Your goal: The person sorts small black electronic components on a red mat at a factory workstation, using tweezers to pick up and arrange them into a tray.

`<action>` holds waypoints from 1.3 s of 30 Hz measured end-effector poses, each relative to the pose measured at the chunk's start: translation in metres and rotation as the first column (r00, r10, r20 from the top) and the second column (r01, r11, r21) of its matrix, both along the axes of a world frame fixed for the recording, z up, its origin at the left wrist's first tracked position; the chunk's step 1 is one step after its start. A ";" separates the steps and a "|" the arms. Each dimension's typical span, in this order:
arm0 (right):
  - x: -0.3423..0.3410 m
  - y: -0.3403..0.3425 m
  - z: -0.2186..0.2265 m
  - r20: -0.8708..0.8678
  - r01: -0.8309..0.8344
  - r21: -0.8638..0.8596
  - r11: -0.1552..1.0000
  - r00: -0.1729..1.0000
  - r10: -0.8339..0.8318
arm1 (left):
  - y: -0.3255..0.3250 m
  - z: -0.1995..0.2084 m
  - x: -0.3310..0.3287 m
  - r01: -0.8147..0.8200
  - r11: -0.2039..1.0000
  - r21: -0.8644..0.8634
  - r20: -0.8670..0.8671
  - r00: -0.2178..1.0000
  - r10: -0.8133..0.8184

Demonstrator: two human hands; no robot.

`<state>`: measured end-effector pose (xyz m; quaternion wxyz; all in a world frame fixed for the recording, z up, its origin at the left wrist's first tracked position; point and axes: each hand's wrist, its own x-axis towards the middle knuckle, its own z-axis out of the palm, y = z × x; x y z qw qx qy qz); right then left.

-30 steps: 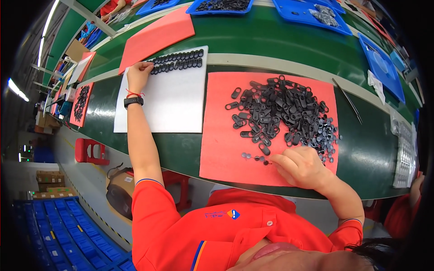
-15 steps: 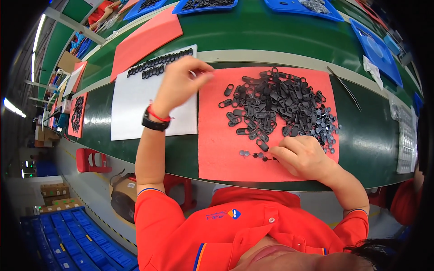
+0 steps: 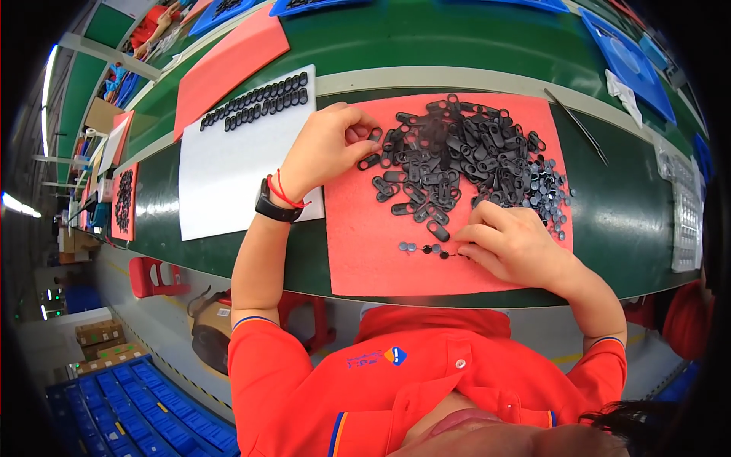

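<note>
My left hand [image 3: 335,145] is at the left edge of the pile of black oval parts [image 3: 487,145], each with a round hole at one end. Its thumb and fingertips close on one such part [image 3: 375,134], while another [image 3: 369,161] lies just below. The pile rests on a pink foam mat [image 3: 365,259]. My right hand [image 3: 518,244] rests at the pile's near side with its fingers pinched together; whatever they hold is hidden. Beside its fingertips runs a short row of small round discs [image 3: 412,247], some grey and some black.
Left of the mat, a white foam sheet [image 3: 236,183] bears two rows of black parts [image 3: 266,110] at its far edge. Many loose grey discs [image 3: 548,190] lie right of the pile. Tweezers [image 3: 579,129], a blue tray [image 3: 632,68] and a clear plastic tray [image 3: 685,221] are farther right.
My left hand has come from above the white sheet rightward to the pile's edge, uncovering the rows of parts. My right hand stays by the discs. The whole view has shifted slightly.
</note>
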<state>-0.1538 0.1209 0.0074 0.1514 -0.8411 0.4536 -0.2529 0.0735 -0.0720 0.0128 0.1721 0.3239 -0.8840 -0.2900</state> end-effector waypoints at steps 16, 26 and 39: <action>-0.009 -0.004 0.007 0.003 -0.013 0.134 0.991 1.000 0.012 | 0.002 -0.009 0.001 0.016 0.976 -0.217 -0.085 0.996 -0.035; -0.007 0.000 0.006 -0.002 -0.012 0.186 0.983 1.000 0.013 | 0.004 -0.008 0.002 -0.065 0.958 -0.280 -0.137 0.990 0.027; -0.012 -0.002 0.009 0.021 -0.067 0.296 0.953 0.998 0.063 | 0.080 0.004 -0.028 0.342 0.925 0.168 -0.143 0.937 -0.320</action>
